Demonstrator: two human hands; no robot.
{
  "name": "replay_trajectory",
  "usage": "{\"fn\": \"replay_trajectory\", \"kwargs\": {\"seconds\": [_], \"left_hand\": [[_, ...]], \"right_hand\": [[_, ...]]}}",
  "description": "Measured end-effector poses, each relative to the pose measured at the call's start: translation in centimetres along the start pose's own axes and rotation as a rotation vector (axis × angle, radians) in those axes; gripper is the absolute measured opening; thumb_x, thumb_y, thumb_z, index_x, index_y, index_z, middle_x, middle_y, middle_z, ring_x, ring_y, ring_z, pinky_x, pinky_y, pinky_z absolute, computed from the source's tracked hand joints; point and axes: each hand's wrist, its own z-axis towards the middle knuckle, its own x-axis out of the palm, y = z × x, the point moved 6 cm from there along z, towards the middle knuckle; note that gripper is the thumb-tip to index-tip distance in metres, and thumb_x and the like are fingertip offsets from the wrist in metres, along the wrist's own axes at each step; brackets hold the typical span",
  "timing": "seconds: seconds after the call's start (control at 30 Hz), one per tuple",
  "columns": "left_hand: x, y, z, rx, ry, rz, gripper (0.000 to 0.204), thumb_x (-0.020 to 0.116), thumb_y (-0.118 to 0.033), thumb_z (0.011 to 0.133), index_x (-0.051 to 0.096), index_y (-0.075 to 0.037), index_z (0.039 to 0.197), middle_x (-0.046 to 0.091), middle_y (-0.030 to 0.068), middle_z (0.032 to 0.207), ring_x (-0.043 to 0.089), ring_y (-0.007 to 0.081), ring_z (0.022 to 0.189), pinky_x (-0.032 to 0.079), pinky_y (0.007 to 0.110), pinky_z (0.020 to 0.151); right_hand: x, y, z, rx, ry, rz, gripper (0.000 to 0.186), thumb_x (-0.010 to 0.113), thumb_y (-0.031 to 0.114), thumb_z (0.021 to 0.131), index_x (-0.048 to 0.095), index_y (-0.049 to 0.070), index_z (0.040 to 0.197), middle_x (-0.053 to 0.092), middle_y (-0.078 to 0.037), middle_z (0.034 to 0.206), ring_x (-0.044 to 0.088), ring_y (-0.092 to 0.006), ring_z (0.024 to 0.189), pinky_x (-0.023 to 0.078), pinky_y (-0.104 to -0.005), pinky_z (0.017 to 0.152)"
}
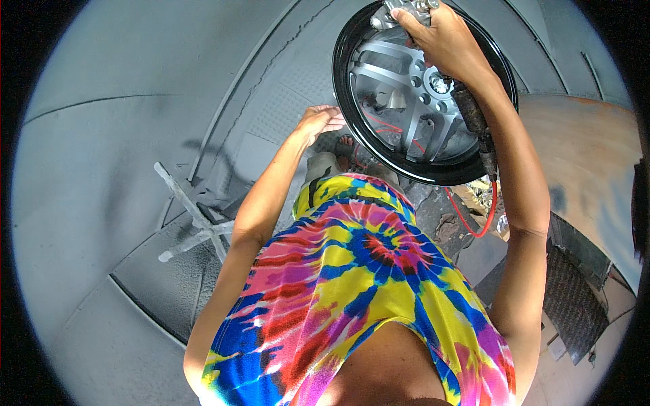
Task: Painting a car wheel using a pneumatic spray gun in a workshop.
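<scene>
A wheel rim [412, 68] with silver spokes and a glossy black outer edge fills the upper middle, facing up toward me. Over its far side, my right hand [443, 37] is closed round a metal spray gun [387, 15], most of whose body the hand covers. A dark, wrapped connector [472, 115] hangs below the wrist and leads into a red air hose [489, 220]. My left hand [321, 123] has its fingers stretched out at the rim's left edge; whether they touch it I cannot tell. Nothing shows in that hand.
At left stands a grey-coated, cross-shaped metal stand [193, 215]. Grey-dusted walls and floor surround me, with a brownish panel [575, 149] at right. Scraps and a dark textured mat [575, 304] lie at lower right. My sandalled foot [345, 143] shows beneath the rim.
</scene>
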Motion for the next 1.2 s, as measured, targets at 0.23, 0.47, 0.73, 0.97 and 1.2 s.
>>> {"fn": "replay_trajectory", "kwargs": {"seconds": [0.23,0.47,0.73,0.97,1.2], "left_hand": [[0.0,0.0,0.0,0.02,0.012,-0.029,0.024,0.058,-0.01,0.097,0.064,0.006,0.113,0.071,0.0181,0.104,0.071,0.025,0.095,0.059,0.035,0.087],[-0.1,-0.1,0.0,0.007,0.003,-0.018,0.024,0.058,-0.011,0.097,0.064,0.006,0.113,0.071,0.018,0.104,0.071,0.0251,0.094,0.059,0.035,0.087],[-0.6,0.6,0.6,-0.003,0.003,-0.032,0.022,0.06,-0.011,0.097,0.063,0.006,0.111,0.071,0.0182,0.104,0.072,0.0255,0.092,0.06,0.035,0.085],[-0.2,0.5,0.6,0.007,-0.009,-0.028,0.024,0.062,-0.009,0.096,0.062,0.006,0.114,0.071,0.0177,0.103,0.072,0.0257,0.093,0.06,0.035,0.086],[-0.1,1.6,1.2,0.014,0.02,0.053,0.024,0.066,-0.006,0.092,0.062,0.006,0.112,0.071,0.0182,0.102,0.072,0.0259,0.09,0.062,0.035,0.082]], "right_hand": [[1.3,-1.5,0.0,0.153,0.125,0.003,0.027,0.06,0.024,0.097,0.056,0.004,0.114,0.065,-0.011,0.076,0.063,-0.0166,0.064,0.05,-0.0349,0.055],[3.0,-2.3,-1.8,0.01,0.204,0.017,0.026,0.06,0.033,0.1,0.059,0.007,0.105,0.058,0.0,0.064,0.052,-0.0075,0.044,0.041,-0.0246,0.039],[3.5,-2.1,-3.1,0.049,0.283,0.021,0.037,0.062,0.036,0.097,0.058,0.005,0.118,0.064,-0.009,0.063,0.061,-0.0149,0.048,0.046,-0.0312,0.044],[2.9,-2.0,-2.0,0.025,0.158,0.0,0.032,0.062,0.034,0.099,0.058,0.007,0.115,0.06,-0.002,0.065,0.05,-0.008,0.042,0.038,-0.0251,0.039],[-0.2,1.1,-1.4,-0.099,-0.053,-0.085,0.023,0.061,0.023,0.098,0.056,0.004,0.111,0.061,-0.008,0.07,0.059,-0.0137,0.058,0.047,-0.0309,0.051]]}}
